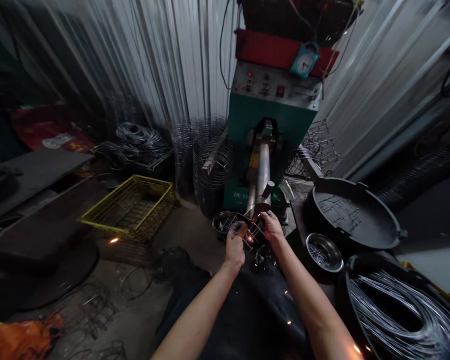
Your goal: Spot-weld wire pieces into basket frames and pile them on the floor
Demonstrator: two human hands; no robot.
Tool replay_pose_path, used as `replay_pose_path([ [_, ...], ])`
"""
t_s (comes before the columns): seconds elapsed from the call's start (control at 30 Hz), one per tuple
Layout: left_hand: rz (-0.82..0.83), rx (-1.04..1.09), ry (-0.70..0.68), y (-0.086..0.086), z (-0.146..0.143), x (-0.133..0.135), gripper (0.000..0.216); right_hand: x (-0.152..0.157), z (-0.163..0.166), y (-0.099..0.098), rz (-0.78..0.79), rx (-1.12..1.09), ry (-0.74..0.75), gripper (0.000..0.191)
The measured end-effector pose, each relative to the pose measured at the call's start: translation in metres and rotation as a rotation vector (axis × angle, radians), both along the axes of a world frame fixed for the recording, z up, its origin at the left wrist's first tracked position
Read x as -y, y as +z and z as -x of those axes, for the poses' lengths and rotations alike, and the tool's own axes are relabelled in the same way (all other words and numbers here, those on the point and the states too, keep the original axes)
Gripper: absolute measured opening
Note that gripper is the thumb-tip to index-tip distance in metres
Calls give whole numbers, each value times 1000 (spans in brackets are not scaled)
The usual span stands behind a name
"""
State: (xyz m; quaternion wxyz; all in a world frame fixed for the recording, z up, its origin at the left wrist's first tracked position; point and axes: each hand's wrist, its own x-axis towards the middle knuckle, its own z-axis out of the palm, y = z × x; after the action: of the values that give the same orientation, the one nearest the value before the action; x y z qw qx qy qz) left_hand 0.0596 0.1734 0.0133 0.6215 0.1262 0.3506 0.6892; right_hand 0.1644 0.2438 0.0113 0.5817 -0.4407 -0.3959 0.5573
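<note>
My left hand (235, 246) and my right hand (271, 226) are both closed on a small wire frame (253, 231), one on each side. The frame sits right at the lower end of the metal arms (263, 165) of a green spot-welding machine (243, 110). A glowing spot shows between my hands, and sparks fly off to the left and down toward my right forearm. My fingers hide part of the frame. Below and to the left of the arms is a dark round dish (219, 223), partly covered by my left hand.
Stacked wire rings (213, 165) stand left of the machine, near a yellow basket (87, 220). At right are a black round pan (377, 220) with wire grids, a metal bowl (339, 264) of short rods, and wire lengths (393, 300) in a tub. Wire pieces litter the floor.
</note>
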Motion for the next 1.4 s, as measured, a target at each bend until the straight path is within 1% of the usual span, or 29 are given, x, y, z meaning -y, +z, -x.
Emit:
replay_pose_path([
  [0.1, 39, 27, 7, -5, 6, 0, 40, 14, -2, 5, -20, 43, 13, 27],
  [0.17, 86, 25, 12, -12, 12, 5, 41, 31, -1, 6, -38, 62, 29, 24],
  [0.23, 112, 3, 3, -21, 20, 14, 43, 53, 0, 7, -76, 129, 53, 22],
  [0.3, 115, -13, -27, -32, 30, 26, 44, 77, -1, 9, -119, 288, 131, 21],
  [0.37, 101, -10, -79, -44, 43, 40, 43, 101, -10, 13, -163, 508, 205, 21],
  [0.4, 94, 3, -116, -49, 51, 48, 42, 112, -17, 15, -190, 615, 195, 22],
  [0.43, 90, 27, -154, -54, 59, 56, 40, 122, -26, 17, -225, 709, 133, 23],
  [0.5, 77, 100, -221, -63, 74, 72, 37, 137, -46, 21, -325, 856, -89, 28],
  [0.53, 69, 142, -244, -66, 80, 79, 35, 141, -56, 23, -384, 916, -188, 35],
  [0.57, 59, 181, -257, -68, 85, 85, 33, 143, -64, 25, -440, 971, -241, 44],
  [0.6, 46, 213, -260, -70, 90, 91, 30, 144, -71, 27, -490, 1019, -230, 51],
  [0.63, 30, 240, -260, -71, 93, 95, 29, 143, -75, 30, -528, 1060, -157, 53],
  [0.7, 1, 269, -256, -72, 99, 100, 29, 142, -75, 38, -576, 1109, 43, 42],
  [0.73, -10, 269, -257, -73, 102, 101, 30, 141, -71, 42, -599, 1132, 118, 36],
  [0.77, -7, 254, -261, -74, 105, 102, 32, 141, -66, 47, -629, 1162, 156, 33],
  [0.83, 54, 156, -272, -74, 112, 101, 34, 141, -51, 56, -702, 1250, 140, 32],
  [0.9, 164, -47, -230, -69, 121, 101, 38, 140, -35, 65, -769, 1344, 122, 33],
  [0.93, 195, -173, -171, -64, 125, 101, 41, 140, -27, 68, -791, 1385, 133, 34],
  [0.97, 179, -299, -92, -55, 128, 101, 43, 139, -19, 71, -805, 1422, 152, 35],
  [1.0, 109, -414, -20, -43, 130, 101, 44, 138, -12, 74, -812, 1450, 180, 35],
  [1.03, 1, -512, 32, -29, 130, 101, 46, 137, -5, 77, -815, 1466, 215, 36],
  [1.07, -134, -587, 37, -14, 129, 100, 49, 136, 1, 79, -814, 1467, 250, 36],
  [1.1, -253, -648, -21, 1, 126, 99, 51, 135, 6, 82, -805, 1457, 279, 35],
  [1.13, -324, -695, -93, 16, 123, 97, 52, 134, 9, 84, -788, 1443, 296, 34],
  [1.2, -355, -745, -226, 37, 113, 90, 46, 131, 13, 87, -719, 1423, 294, 31],
  [1.23, -350, -754, -268, 44, 108, 85, 42, 129, 12, 87, -670, 1409, 283, 30],
  [1.3, -337, -744, -304, 48, 100, 76, 33, 126, 7, 85, -570, 1315, 287, 29],
  [1.4, -320, -702, -296, 40, 94, 63, 27, 125, -6, 70, -450, 1014, 302, 29],
])
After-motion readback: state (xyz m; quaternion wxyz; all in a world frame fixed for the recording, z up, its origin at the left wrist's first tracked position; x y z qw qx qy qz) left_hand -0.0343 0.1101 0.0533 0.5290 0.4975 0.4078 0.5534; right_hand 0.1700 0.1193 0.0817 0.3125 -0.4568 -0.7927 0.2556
